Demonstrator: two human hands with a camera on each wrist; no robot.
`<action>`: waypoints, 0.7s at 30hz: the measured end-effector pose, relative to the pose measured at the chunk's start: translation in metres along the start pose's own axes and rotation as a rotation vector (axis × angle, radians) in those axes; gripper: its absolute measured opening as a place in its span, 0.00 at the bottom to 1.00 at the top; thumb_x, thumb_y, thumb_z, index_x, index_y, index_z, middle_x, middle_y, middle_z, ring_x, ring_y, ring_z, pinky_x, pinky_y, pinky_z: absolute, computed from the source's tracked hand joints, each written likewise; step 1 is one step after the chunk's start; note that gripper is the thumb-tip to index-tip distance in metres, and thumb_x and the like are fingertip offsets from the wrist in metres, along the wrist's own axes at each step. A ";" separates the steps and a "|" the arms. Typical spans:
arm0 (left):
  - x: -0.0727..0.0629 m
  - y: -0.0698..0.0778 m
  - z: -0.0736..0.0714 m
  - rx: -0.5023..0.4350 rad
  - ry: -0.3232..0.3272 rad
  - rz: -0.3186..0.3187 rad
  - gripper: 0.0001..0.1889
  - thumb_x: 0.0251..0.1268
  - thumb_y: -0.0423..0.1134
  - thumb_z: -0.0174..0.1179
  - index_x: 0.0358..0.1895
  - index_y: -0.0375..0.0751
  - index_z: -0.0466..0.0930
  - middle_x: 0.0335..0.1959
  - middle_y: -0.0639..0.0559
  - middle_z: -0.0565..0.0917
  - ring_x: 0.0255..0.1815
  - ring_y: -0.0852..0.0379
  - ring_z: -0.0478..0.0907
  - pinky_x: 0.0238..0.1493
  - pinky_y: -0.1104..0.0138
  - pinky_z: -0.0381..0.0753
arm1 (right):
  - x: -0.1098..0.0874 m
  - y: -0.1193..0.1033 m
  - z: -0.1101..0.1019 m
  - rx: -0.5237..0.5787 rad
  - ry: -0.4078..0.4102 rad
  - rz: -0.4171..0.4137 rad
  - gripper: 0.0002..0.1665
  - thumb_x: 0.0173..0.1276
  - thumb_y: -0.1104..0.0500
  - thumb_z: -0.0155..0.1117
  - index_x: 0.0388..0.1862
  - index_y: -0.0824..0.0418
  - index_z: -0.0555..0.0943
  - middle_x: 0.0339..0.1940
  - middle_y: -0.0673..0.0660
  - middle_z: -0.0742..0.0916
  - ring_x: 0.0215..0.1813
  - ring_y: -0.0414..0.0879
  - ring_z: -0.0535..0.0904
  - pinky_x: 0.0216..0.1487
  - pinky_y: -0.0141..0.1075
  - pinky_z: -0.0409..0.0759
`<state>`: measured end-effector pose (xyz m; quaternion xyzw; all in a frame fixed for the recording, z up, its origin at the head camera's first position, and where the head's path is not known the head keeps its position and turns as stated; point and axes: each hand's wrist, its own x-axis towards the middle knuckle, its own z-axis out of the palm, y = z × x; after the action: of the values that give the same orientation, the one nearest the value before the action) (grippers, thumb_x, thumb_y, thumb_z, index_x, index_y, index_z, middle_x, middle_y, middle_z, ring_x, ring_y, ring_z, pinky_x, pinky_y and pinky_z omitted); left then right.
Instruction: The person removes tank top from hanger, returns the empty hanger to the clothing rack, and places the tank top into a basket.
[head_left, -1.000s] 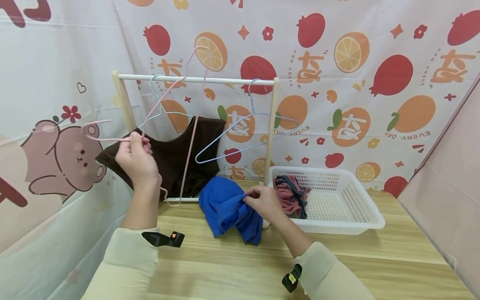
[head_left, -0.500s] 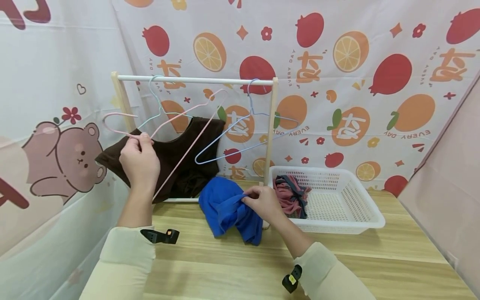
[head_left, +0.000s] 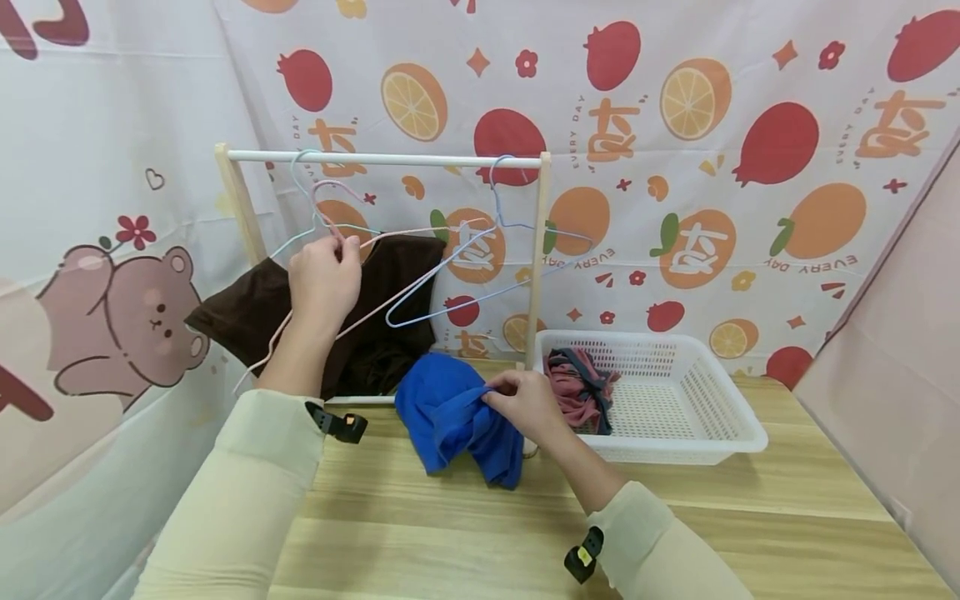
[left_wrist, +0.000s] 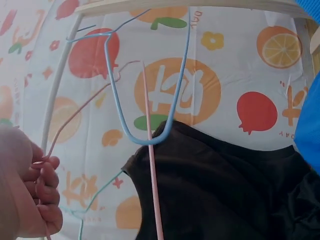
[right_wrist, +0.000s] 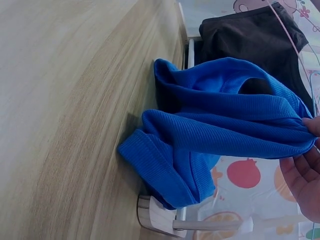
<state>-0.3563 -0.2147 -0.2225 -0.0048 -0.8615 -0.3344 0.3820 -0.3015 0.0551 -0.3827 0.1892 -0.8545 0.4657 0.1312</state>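
Two hands busy: the left hand (head_left: pixel 326 277) pinches a pink hanger (left_wrist: pixel 155 200) before a dark top (head_left: pixel 405 283) on the rack (head_left: pixel 382 159); its wire crosses the blue hanger (left_wrist: pixel 134 139) and might snag. Blue cloth (head_left: pixel 453 408) bunches over the desk (head_left: pixel 420 533), pinched in the fingers of the right hand (head_left: pixel 531 408); that small hold could slip. A post (head_left: pixel 537 258) stands between cloth and white basket (head_left: pixel 675 451).

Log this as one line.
left hand: grips pink hanger | right hand: pinches blue garment | rack: dark garment hung | basket: pink-gray cloth

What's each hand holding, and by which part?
The left hand holds the pink hanger at its hook's base; the right hand pinches the blue cloth by a raised fold.
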 end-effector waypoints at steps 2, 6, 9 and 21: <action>0.008 0.005 0.005 0.001 0.003 0.035 0.21 0.71 0.44 0.48 0.23 0.34 0.76 0.26 0.36 0.80 0.35 0.34 0.76 0.38 0.48 0.69 | -0.001 0.000 -0.001 -0.005 -0.004 0.003 0.03 0.61 0.61 0.71 0.34 0.55 0.88 0.31 0.49 0.89 0.31 0.37 0.80 0.33 0.31 0.79; 0.021 0.016 0.012 -0.005 0.000 0.089 0.19 0.70 0.41 0.47 0.28 0.31 0.81 0.27 0.36 0.81 0.34 0.35 0.75 0.36 0.50 0.69 | -0.002 0.001 -0.004 -0.004 -0.006 0.010 0.03 0.62 0.61 0.71 0.34 0.56 0.88 0.31 0.49 0.89 0.31 0.37 0.81 0.33 0.31 0.79; 0.030 0.025 0.017 -0.015 -0.006 0.128 0.19 0.73 0.41 0.48 0.35 0.31 0.84 0.31 0.36 0.84 0.35 0.36 0.77 0.37 0.51 0.70 | -0.001 0.002 -0.004 -0.002 -0.005 0.013 0.03 0.62 0.61 0.71 0.34 0.55 0.88 0.31 0.49 0.89 0.32 0.37 0.80 0.34 0.31 0.80; 0.051 0.060 0.039 0.074 -0.125 0.087 0.18 0.77 0.47 0.49 0.53 0.43 0.85 0.51 0.44 0.86 0.54 0.39 0.80 0.51 0.48 0.75 | -0.001 0.006 -0.005 -0.009 -0.009 0.027 0.03 0.62 0.60 0.71 0.35 0.54 0.88 0.31 0.49 0.89 0.31 0.37 0.80 0.33 0.31 0.79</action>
<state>-0.4026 -0.1584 -0.1733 -0.0488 -0.8945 -0.2843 0.3416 -0.3034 0.0620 -0.3849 0.1792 -0.8596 0.4629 0.1216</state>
